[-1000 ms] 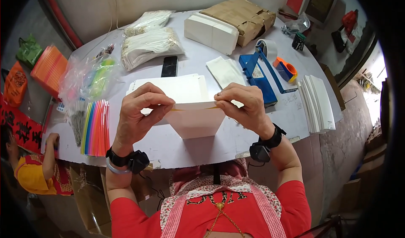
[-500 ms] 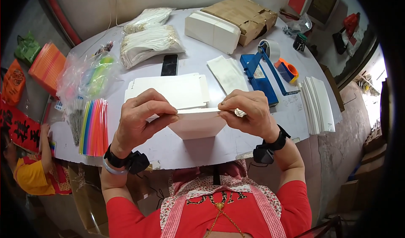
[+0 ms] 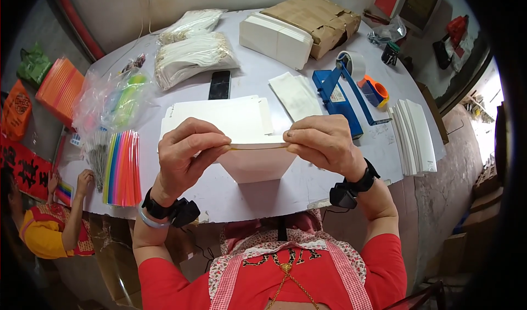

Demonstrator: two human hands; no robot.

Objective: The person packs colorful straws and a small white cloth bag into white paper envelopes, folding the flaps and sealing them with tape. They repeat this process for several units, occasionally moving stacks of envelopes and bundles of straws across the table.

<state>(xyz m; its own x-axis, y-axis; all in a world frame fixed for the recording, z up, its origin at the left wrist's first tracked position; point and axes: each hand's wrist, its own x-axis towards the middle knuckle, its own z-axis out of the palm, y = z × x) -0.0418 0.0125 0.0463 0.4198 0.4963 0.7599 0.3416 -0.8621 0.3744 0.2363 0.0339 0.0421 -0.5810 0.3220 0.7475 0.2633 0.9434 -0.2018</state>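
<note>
A small white cardboard box (image 3: 256, 166) stands upright near the table's front edge. My left hand (image 3: 192, 149) pinches the left end of its top edge between thumb and fingers. At the right end of that same edge, my right hand (image 3: 323, 144) grips the card in a similar pinch. The top flap lies across between my fingertips; what is inside the box is hidden. Just beyond it lie flat white box blanks (image 3: 214, 114), partly covered by my left hand.
Beyond the blanks are a black phone (image 3: 220, 85), white packets (image 3: 293, 95) and a blue tape dispenser (image 3: 337, 104). Colourful straws or sticks (image 3: 122, 167) lie left, folded white card (image 3: 411, 137) right. Stacked white card (image 3: 276, 41) sits farther back. A co-worker (image 3: 49, 227) is at left.
The box's top flap now lies flatter along the edge under my fingers. My hands have barely shifted. At left, the co-worker's hand has come onto the table beside the colourful sticks.
</note>
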